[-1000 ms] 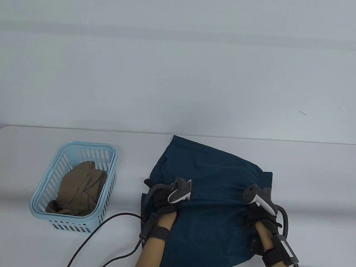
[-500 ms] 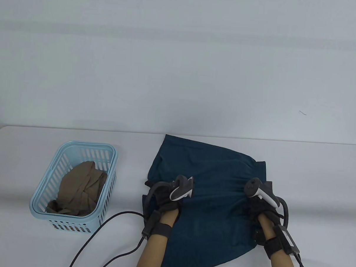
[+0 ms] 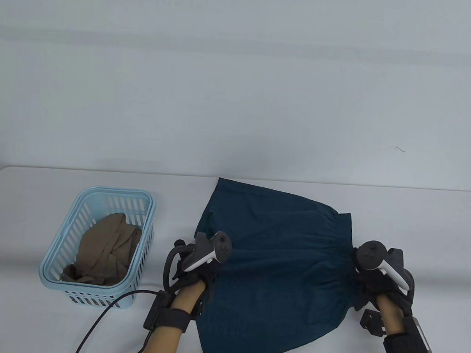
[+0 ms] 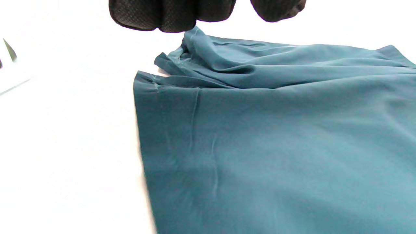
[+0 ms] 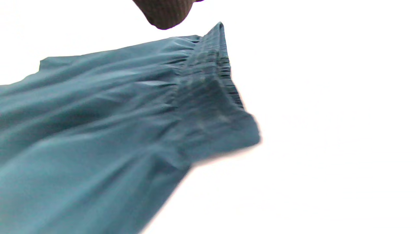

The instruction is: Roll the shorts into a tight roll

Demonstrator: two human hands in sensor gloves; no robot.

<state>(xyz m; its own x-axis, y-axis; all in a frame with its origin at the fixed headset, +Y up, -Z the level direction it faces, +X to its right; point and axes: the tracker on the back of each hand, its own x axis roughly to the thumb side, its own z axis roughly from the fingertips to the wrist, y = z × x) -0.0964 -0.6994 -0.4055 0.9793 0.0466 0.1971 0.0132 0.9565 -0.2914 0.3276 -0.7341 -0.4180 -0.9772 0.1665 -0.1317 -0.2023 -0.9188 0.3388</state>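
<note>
Dark teal shorts (image 3: 282, 260) lie spread on the white table (image 3: 413, 223), elastic waistband (image 3: 344, 232) at the right. My left hand (image 3: 200, 274) sits at the left hem edge. The left wrist view shows its fingers (image 4: 169, 14) pinching a raised bunch of the shorts (image 4: 276, 130). My right hand (image 3: 371, 284) is at the waistband side, where the fabric gathers toward it. In the right wrist view the ribbed waistband (image 5: 211, 81) rises toward a fingertip (image 5: 165, 13); the grip itself is out of frame.
A light blue slotted basket (image 3: 140, 203) stands on the left of the table with a brown garment (image 3: 107, 245) in it. A black cable (image 3: 108, 311) runs from my left wrist across the table's front. The table's far edge lies just behind the shorts.
Both hands moved outward from the middle of the shorts to its left and right edges. The fabric is pulled wider and flatter between them.
</note>
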